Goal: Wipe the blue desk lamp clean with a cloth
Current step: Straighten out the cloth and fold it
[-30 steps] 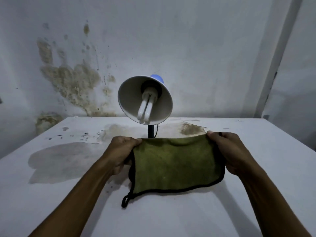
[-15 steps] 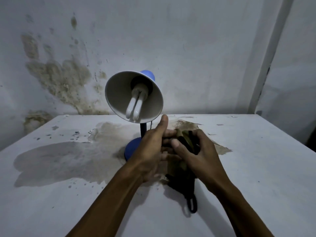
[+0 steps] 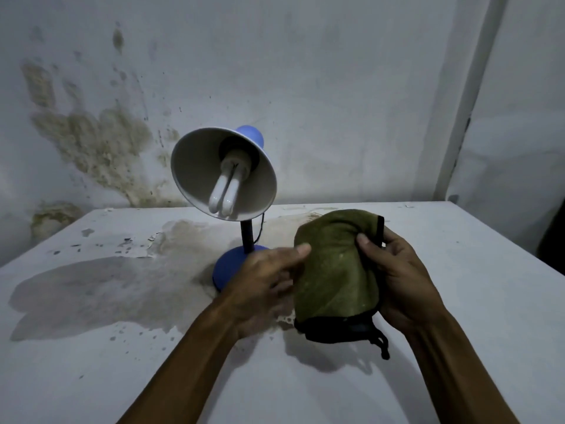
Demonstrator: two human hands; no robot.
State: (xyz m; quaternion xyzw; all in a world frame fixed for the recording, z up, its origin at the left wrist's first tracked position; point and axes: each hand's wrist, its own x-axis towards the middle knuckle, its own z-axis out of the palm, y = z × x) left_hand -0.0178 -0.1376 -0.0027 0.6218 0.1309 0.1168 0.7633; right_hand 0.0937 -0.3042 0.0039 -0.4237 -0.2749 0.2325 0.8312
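The blue desk lamp [image 3: 224,175] stands on the white table [image 3: 91,362] near the wall, its white-lined shade tilted toward me with a twin-tube bulb inside, on a black neck above a round blue base [image 3: 227,269]. A green cloth [image 3: 334,270] with black edging and a hanging loop is folded over and held above the table to the right of the base. My right hand [image 3: 397,276] grips its right side, thumb on the front. My left hand [image 3: 266,283], slightly blurred, touches the cloth's left edge with its thumb, in front of the base.
A stained, peeling white wall rises right behind the table. A large grey-brown stain spreads over the table's left half around the lamp base. A thin black cord runs behind the lamp's neck. A vertical wall edge stands at the right.
The cloth was spread flat between both hands, then bunched up in front of me. Now it is folded and raised in my right hand, shifted right of the lamp.
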